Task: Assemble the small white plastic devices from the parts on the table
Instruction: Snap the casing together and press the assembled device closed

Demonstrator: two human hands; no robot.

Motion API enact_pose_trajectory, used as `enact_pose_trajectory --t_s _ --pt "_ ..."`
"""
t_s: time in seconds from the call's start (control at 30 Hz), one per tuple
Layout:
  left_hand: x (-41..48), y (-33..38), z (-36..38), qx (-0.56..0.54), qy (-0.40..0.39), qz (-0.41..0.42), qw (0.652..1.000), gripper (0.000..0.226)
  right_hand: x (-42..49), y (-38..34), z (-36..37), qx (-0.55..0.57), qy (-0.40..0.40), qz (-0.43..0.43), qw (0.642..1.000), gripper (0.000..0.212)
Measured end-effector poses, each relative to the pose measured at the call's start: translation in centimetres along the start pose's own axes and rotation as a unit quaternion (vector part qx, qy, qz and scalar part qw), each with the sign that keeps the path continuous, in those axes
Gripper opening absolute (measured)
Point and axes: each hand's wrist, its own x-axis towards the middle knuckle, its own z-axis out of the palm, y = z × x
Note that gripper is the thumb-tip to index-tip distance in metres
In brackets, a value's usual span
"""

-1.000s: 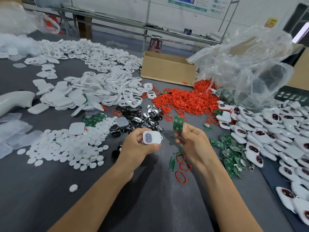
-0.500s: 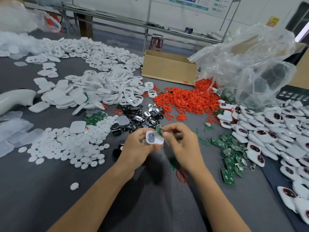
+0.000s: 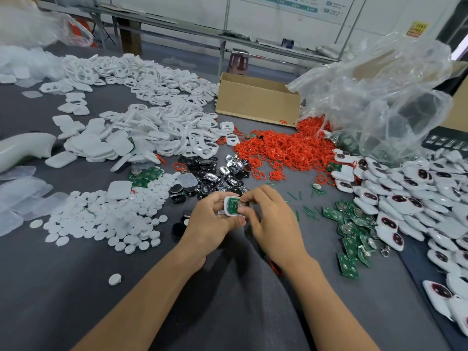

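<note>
1. The left hand [image 3: 212, 221] is curled round a white shell half [image 3: 226, 205], held just above the counter [image 3: 63, 287], open side up.
2. The right hand [image 3: 273, 224] has thumb and forefinger bent onto the right edge of a green circuit board [image 3: 234, 204] that lies inside the shell.
3. Handling, my guess: the shell is light, stiff and smooth, so it is best taken by its rim. The board is thin and rigid and likely fragile, so grip its edges and press evenly to seat it.
4. The cardboard box [image 3: 255, 102] beyond is open-topped. I cannot see what is in it from here.
5. The clear plastic bag [image 3: 379, 97] is crumpled, with dark green parts at its mouth that I cannot make out.
6. Loose heaps lie around: red rings [image 3: 283, 148], spare boards [image 3: 352, 231], white discs [image 3: 106, 219] and closed white devices [image 3: 417, 188].
</note>
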Motion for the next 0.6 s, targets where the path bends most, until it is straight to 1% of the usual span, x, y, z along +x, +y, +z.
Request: enact_pose_trajectory --t_s 0.17,0.4,0.6 --pt "-0.11 0.08 -0.01 0.0 0.001 0.0 1.0 0.045 -0.04 -0.09 0.02 -0.011 -0.006 -0.006 1.0 0.01" --pt "-0.24 0.27 -0.09 -0.015 -0.004 -0.01 1.0 0.043 -0.03 -0.15 -0.2 0.003 0.001 -0.016 1.0 0.008" --pt "-0.29 0.26 -0.06 -0.02 -0.006 -0.014 1.0 0.043 -0.12 -0.16 -0.09 -0.008 -0.009 -0.018 1.0 0.011"
